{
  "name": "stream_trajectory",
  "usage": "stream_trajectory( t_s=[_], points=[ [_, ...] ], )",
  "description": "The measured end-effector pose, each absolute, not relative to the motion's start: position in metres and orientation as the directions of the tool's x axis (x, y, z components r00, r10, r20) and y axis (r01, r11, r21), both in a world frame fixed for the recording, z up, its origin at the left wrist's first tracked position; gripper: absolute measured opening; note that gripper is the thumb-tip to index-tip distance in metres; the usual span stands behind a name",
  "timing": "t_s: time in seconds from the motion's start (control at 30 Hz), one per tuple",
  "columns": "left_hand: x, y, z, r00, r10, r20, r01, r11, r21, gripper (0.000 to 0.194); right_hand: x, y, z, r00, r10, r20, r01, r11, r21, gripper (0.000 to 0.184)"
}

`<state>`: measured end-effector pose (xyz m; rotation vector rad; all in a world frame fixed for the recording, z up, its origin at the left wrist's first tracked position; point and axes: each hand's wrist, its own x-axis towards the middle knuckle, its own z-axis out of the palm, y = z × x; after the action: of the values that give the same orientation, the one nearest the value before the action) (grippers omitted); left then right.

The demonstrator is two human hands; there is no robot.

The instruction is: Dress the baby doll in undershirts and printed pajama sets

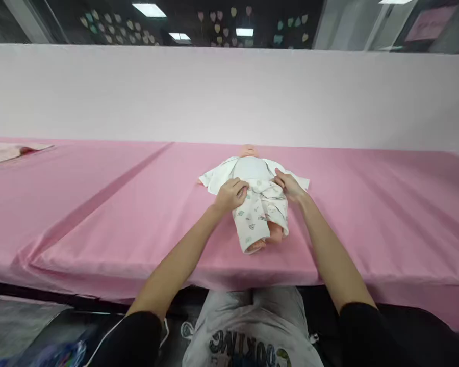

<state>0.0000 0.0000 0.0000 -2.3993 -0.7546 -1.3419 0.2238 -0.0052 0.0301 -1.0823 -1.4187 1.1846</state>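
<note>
A baby doll [251, 168] lies on its back on the pink table cover [99, 204], head away from me, feet toward me. It wears a white printed jacket [218, 179], spread open at the chest, and matching printed trousers [258, 216]. My left hand [231, 194] is closed on the trousers' waistband at the doll's left side in view. My right hand [288, 184] grips the waistband on the other side. The doll's feet poke out of the trouser legs near the table's front edge.
A pale pink wall panel [229, 97] runs along the back of the table. A flat sheet with a red mark [11, 151] lies at the far left. A long crease [110, 191] crosses the cover diagonally. Dark bags sit on the floor by my knees.
</note>
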Motion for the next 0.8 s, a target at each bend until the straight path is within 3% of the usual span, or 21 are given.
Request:
stream_trajectory(
  t_s=[0.13,0.23,0.3,0.47,0.67,0.8],
  points=[
    [0.001,-0.003,-0.002,0.306,0.412,0.858,0.611,-0.776,0.155,0.014,0.221,-0.004,0.03,-0.248,0.96,0.128,0.303,0.202,-0.932,0.061],
    [0.003,-0.006,0.001,0.224,0.525,0.821,0.639,-0.715,0.283,0.016,0.216,-0.009,0.037,-0.414,0.901,0.131,0.366,0.296,-0.882,0.051],
    [0.005,-0.009,0.004,0.29,0.559,0.777,0.652,-0.71,0.268,0.018,0.212,-0.015,0.042,-0.466,0.877,0.115,0.427,0.337,-0.839,0.035],
    [0.005,-0.015,0.006,0.443,0.581,0.683,0.677,-0.716,0.17,0.021,0.201,-0.028,0.049,-0.454,0.885,0.106,0.654,0.412,-0.635,0.03],
    [0.007,-0.014,0.011,0.462,0.564,0.684,0.726,-0.684,0.073,0.021,0.199,-0.023,0.047,-0.253,0.897,0.361,0.723,0.424,-0.546,0.019],
    [0.011,-0.014,0.014,0.449,0.614,0.649,0.702,-0.692,0.168,0.021,0.197,-0.018,0.043,-0.171,0.871,0.46,0.674,0.444,-0.591,0.02]
  ],
)
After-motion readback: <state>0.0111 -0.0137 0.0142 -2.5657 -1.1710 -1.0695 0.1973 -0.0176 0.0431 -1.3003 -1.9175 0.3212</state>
